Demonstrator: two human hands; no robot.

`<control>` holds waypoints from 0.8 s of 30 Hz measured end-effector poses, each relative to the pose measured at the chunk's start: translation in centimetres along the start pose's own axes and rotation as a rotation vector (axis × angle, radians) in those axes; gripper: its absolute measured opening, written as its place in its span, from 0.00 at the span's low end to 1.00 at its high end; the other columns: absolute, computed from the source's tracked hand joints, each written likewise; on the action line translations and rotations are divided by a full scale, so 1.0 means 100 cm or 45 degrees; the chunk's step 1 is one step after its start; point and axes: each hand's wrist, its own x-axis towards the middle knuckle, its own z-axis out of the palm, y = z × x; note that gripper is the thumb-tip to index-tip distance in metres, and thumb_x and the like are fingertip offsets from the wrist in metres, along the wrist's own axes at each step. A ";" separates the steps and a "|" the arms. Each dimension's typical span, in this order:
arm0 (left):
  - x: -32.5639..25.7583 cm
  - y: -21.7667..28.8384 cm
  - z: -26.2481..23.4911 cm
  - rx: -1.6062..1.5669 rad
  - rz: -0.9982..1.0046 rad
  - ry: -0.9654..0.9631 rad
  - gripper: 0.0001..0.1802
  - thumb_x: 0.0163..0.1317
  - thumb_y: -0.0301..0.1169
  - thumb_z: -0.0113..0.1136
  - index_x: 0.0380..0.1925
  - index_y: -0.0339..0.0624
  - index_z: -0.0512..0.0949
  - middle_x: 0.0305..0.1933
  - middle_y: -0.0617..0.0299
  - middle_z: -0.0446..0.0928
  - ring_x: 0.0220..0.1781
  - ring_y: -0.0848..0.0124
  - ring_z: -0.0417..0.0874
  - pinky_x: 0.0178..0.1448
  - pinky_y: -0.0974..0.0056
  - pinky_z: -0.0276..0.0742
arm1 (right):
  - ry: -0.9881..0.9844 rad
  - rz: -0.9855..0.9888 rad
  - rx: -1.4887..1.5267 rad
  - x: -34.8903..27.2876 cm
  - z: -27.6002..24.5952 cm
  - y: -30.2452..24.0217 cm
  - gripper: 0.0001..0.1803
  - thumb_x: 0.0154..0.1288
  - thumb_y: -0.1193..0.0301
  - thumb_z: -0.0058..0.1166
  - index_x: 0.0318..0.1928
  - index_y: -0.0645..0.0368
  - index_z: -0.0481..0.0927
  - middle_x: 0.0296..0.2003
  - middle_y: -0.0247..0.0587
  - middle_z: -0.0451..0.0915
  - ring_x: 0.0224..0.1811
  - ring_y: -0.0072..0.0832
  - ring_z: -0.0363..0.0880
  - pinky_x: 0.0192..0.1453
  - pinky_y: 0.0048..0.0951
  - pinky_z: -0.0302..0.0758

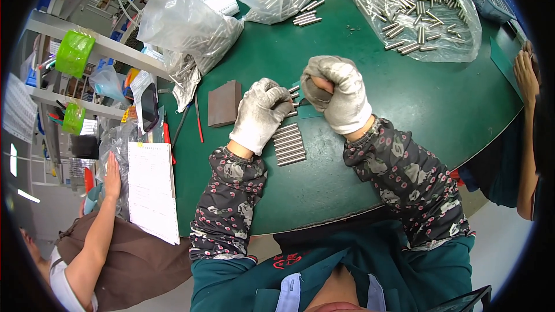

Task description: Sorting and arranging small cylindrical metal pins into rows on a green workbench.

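My left hand, in a white glove with dirty fingertips, is closed over the left ends of several short steel pins. Their right ends stick out past the fingers. Opposite it, my right hand, gloved too, is curled into a fist around a slim tool; only its dark tip shows, close to those pins. The rest of that tool is hidden in the fist. Just below my left hand lies a neat row of steel pins, side by side on the green table.
A brown block lies left of my left hand. Plastic bags of pins stand at the back; an open bag spreads loose pins at far right. Paper sheets line the left edge. Co-workers' hands appear on both sides.
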 end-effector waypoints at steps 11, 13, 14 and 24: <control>-0.003 0.008 -0.017 0.017 0.075 -0.219 0.10 0.41 0.19 0.62 0.27 0.38 0.75 0.30 0.58 0.71 0.34 0.63 0.75 0.38 0.64 0.71 | -0.055 0.086 0.011 0.000 -0.003 -0.008 0.19 0.59 0.61 0.35 0.14 0.55 0.60 0.10 0.29 0.57 0.10 0.17 0.51 0.13 0.21 0.47; -0.002 0.011 -0.013 0.041 0.074 -0.199 0.10 0.41 0.20 0.62 0.26 0.38 0.75 0.30 0.58 0.71 0.34 0.62 0.75 0.38 0.64 0.71 | -0.103 0.058 0.015 0.002 -0.007 -0.005 0.19 0.59 0.61 0.35 0.15 0.56 0.60 0.10 0.29 0.57 0.10 0.17 0.52 0.13 0.21 0.47; -0.001 0.011 -0.010 0.002 0.054 -0.125 0.10 0.41 0.19 0.62 0.26 0.38 0.75 0.30 0.58 0.71 0.34 0.62 0.75 0.38 0.64 0.71 | -0.156 0.033 0.018 0.002 -0.009 -0.004 0.18 0.59 0.61 0.35 0.15 0.56 0.61 0.10 0.30 0.58 0.10 0.17 0.52 0.13 0.21 0.47; -0.003 0.004 -0.001 -0.077 0.058 -0.043 0.08 0.42 0.17 0.61 0.25 0.36 0.74 0.29 0.59 0.72 0.32 0.65 0.75 0.36 0.65 0.72 | -0.025 -0.024 -0.010 0.001 -0.005 -0.007 0.18 0.58 0.62 0.36 0.15 0.55 0.60 0.10 0.29 0.56 0.10 0.17 0.52 0.13 0.21 0.47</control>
